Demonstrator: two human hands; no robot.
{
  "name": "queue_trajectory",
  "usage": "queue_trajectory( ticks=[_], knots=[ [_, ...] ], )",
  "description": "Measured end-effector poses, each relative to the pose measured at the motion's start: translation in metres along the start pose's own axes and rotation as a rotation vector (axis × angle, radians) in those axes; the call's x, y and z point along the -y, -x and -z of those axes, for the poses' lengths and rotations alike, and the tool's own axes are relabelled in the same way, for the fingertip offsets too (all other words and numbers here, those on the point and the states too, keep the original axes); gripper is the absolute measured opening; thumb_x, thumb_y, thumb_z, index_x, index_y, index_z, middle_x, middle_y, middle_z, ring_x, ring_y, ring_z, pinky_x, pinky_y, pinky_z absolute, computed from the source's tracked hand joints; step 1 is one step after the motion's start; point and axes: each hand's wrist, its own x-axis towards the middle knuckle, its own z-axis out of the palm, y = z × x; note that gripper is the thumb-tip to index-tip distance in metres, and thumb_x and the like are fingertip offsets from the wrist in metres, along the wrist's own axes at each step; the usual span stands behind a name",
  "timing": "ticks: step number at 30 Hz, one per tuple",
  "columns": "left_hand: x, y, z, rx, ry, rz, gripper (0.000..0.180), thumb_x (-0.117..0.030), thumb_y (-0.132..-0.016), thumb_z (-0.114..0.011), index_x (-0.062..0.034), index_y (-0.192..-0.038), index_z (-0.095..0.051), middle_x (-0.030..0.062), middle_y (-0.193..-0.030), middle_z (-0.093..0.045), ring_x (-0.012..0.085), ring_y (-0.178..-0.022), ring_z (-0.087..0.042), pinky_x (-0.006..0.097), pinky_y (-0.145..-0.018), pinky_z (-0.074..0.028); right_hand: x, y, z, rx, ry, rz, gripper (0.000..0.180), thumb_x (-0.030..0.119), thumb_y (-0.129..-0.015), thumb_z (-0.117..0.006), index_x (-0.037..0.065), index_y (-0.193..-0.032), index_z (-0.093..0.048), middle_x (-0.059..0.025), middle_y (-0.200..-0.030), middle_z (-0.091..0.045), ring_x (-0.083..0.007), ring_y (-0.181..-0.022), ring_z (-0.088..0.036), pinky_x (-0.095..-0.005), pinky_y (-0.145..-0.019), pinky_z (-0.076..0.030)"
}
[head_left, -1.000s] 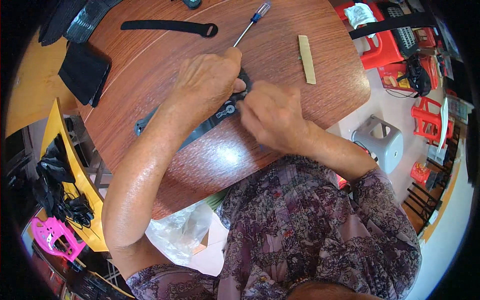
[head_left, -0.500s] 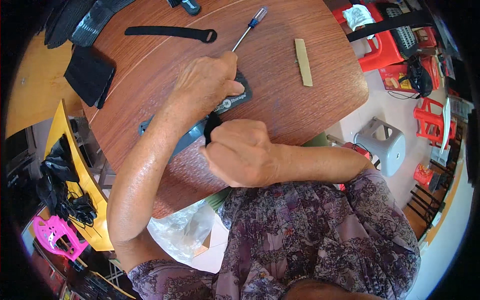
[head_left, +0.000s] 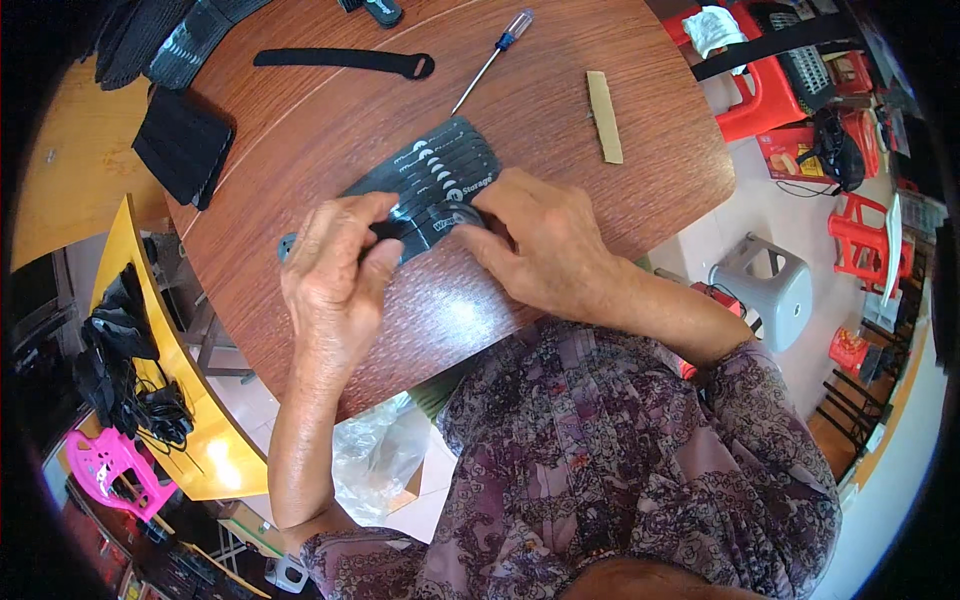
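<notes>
I'm seeing both hands hiding the near end of the black printed pack (head_left: pixel 430 175): left hand (head_left: pixel 335 275) fingers pinching it, right hand (head_left: pixel 540 240) fingers pressing it onto the tabletop (head_left: pixel 300 130); screwdriver (head_left: pixel 492 60) lying beyond.

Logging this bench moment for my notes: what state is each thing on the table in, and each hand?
Black pack: flat on table, pinned by both hands.
Left hand: gripping the pack's near end.
Right hand: pressing on pack.
Screwdriver: lying loose, untouched.
Strap: laid out flat.
Tan strip: lying flat, untouched.
</notes>
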Motion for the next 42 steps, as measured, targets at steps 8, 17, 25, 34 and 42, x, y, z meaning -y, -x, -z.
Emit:
queue_trajectory(
  ticks=[8,17,25,34,42],
  knots=[
    [-0.021,0.013,-0.038,-0.127,-0.353,-0.217,0.030,-0.022,-0.068,-0.072,-0.0058,-0.071,-0.047,0.0098,-0.066,-0.045,0.0271,-0.055,-0.050,0.038,-0.047,-0.039,0.001,-0.001,0.007,0.074,-0.335,0.087,0.024,0.026,-0.080,-0.065,0.003,-0.076,-0.061,-0.0149,-0.073,-0.057,-0.0343,-0.066,-0.058,-0.0442,-0.058,-0.045],
    [-0.018,0.024,-0.042,-0.235,-0.298,-0.125,0.017,-0.006,-0.076,-0.067,-0.0036,-0.070,-0.051,0.0118,-0.062,-0.049,0.0278,-0.051,-0.050,0.037,-0.044,-0.039,-0.015,-0.023,0.001,0.065,-0.056,0.000,0.017,0.018,-0.080,-0.065,0.002,-0.082,-0.060,-0.0114,-0.077,-0.060,-0.0295,-0.068,-0.060,-0.0385,-0.060,-0.046],
    [0.002,0.031,-0.019,-0.066,0.480,0.418,0.024,-0.012,-0.086,-0.063,-0.0035,-0.069,-0.050,-0.0017,-0.059,-0.048,0.0045,-0.053,-0.043,0.022,-0.047,-0.035,-0.011,-0.034,-0.005,0.167,0.253,-0.066,0.022,0.022,-0.078,-0.066,0.002,-0.079,-0.057,-0.0153,-0.077,-0.061,-0.0342,-0.066,-0.061,-0.0443,-0.057,-0.045],
    [0.025,0.032,0.001,-0.256,1.117,0.496,0.017,-0.004,-0.076,-0.065,-0.0002,-0.065,-0.053,0.0046,-0.062,-0.049,0.0113,-0.049,-0.049,0.021,-0.043,-0.037,-0.011,-0.035,-0.009,0.132,0.266,-0.017,0.022,0.019,-0.076,-0.068,0.001,-0.077,-0.057,-0.0164,-0.076,-0.061,-0.0346,-0.063,-0.061,-0.0445,-0.054,-0.045],
    [0.034,0.039,0.000,-0.253,1.301,0.338,0.020,-0.005,-0.068,-0.067,0.0013,-0.060,-0.051,0.0107,-0.057,-0.049,0.0179,-0.049,-0.049,0.031,-0.046,-0.046,-0.012,-0.036,-0.007,0.147,0.246,-0.042,0.024,0.020,-0.075,-0.068,-0.001,-0.076,-0.058,-0.0192,-0.075,-0.061,-0.0366,-0.064,-0.061,-0.0458,-0.056,-0.045]
  ],
)
